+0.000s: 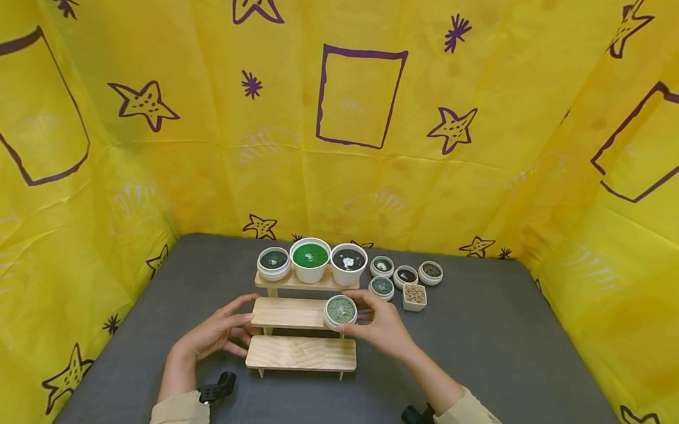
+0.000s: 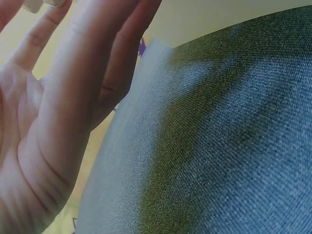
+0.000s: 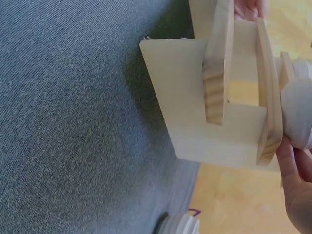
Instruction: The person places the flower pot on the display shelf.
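Observation:
A three-tier wooden stand [image 1: 300, 354] occupies the middle of the table. My right hand [image 1: 382, 326] grips a small white round jar [image 1: 341, 311] filled with speckled light green stuff, thumb in front and fingers behind. That jar [image 3: 298, 114] sits at the right end of the middle shelf [image 1: 288, 312]. With thumb and forefinger, my left hand [image 1: 215, 330] holds the left end of the same shelf. On the top shelf stand a white jar of dark green [image 1: 273, 263], a taller cup of bright green [image 1: 311, 260] and a cup of black [image 1: 349, 264].
Right of the top shelf, several small white jars [image 1: 381, 288] stand on the grey tabletop [image 1: 482, 347], with a square dish of pale bits [image 1: 414, 297] beside them. A yellow patterned cloth [image 1: 346, 193] encloses the table at the back and sides.

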Action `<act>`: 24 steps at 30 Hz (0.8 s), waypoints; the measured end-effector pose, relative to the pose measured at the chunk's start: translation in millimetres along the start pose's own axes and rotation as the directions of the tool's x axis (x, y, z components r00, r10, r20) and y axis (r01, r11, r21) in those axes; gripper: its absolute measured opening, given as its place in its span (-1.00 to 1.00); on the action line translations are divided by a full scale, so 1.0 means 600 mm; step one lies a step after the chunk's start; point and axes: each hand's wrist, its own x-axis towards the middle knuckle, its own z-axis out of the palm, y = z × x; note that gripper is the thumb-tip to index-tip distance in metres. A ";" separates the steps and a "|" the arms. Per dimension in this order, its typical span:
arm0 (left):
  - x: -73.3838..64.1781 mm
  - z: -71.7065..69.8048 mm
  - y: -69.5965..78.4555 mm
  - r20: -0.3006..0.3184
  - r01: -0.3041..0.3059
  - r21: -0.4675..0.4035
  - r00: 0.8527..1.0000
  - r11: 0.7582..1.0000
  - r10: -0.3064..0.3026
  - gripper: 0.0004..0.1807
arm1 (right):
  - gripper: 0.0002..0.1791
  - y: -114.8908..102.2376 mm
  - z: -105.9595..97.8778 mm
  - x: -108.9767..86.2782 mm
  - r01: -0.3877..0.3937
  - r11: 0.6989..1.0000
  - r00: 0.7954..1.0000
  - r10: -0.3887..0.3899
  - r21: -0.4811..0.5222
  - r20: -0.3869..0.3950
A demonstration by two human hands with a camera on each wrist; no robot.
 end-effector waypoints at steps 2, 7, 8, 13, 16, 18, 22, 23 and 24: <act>0.000 0.000 0.000 0.000 0.000 -0.002 1.000 1.000 0.000 -0.26 | -0.36 -0.002 0.004 0.002 -0.006 1.000 1.000 0.006 0.004 0.001; 0.001 0.000 -0.001 0.002 0.000 -0.005 1.000 1.000 0.000 -0.26 | -0.34 -0.008 0.013 0.007 -0.005 1.000 1.000 0.005 -0.006 0.007; 0.001 0.000 -0.001 0.002 -0.001 -0.006 1.000 1.000 0.001 -0.26 | -0.33 -0.009 0.015 0.009 -0.002 1.000 1.000 0.002 -0.007 0.006; 0.002 0.000 -0.001 0.000 0.000 -0.006 1.000 1.000 0.000 -0.26 | -0.31 -0.012 0.026 0.017 -0.015 0.999 1.000 0.015 0.028 0.011; 0.001 0.000 0.000 0.000 0.002 -0.001 1.000 1.000 -0.002 -0.26 | -0.31 -0.015 0.035 0.022 -0.018 0.999 1.000 0.017 0.039 0.019; 0.001 0.000 0.000 -0.001 0.004 0.002 1.000 1.000 -0.004 -0.26 | -0.31 -0.018 0.041 0.025 -0.023 0.999 0.999 0.022 0.044 0.023; 0.001 0.000 -0.001 -0.001 0.005 0.004 1.000 1.000 -0.005 -0.25 | -0.34 -0.024 0.054 0.030 -0.008 0.998 1.000 0.006 0.059 0.023; 0.001 0.001 -0.001 -0.002 0.004 0.004 1.000 1.000 -0.004 -0.25 | -0.35 -0.024 0.058 0.032 -0.007 0.998 1.000 0.005 0.065 0.023; 0.000 0.000 0.000 -0.002 0.004 0.004 1.000 1.000 -0.004 -0.25 | -0.36 -0.025 0.062 0.033 0.000 0.998 1.000 -0.002 0.067 0.023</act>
